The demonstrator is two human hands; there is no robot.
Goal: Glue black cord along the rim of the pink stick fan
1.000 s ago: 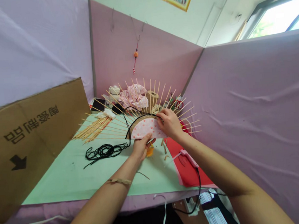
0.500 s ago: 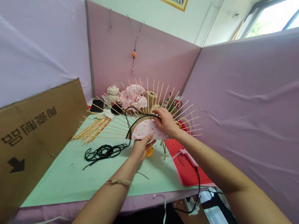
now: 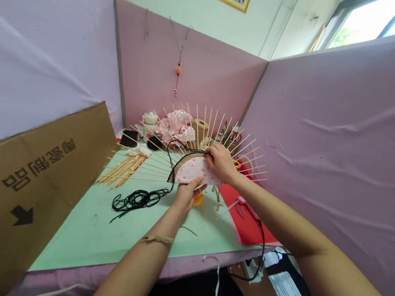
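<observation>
A half-round fan frame [image 3: 192, 169] covered in white cloth with pink dots is held up over the green table top [image 3: 96, 227]. Thin bamboo sticks [image 3: 141, 146] spread out from its curved edge. My left hand [image 3: 187, 193] grips the frame's lower edge from below, fingers closed on it. My right hand [image 3: 221, 162] pinches a black cord [image 3: 180, 154] against the frame's curved top edge. The cord runs down to a loose tangle [image 3: 136, 200] on the table.
A cardboard sheet [image 3: 43, 181] leans at the left. Loose bamboo sticks [image 3: 121, 169] lie behind the tangle. A glue gun [image 3: 247, 206] rests on red paper [image 3: 246, 222] at the right. Cloth, spools and small items [image 3: 177, 124] crowd the far corner. Pink partition walls enclose the table.
The fan frame and both hands shifted slightly, with my right hand working along the curved edge with the cord. Nothing was let go.
</observation>
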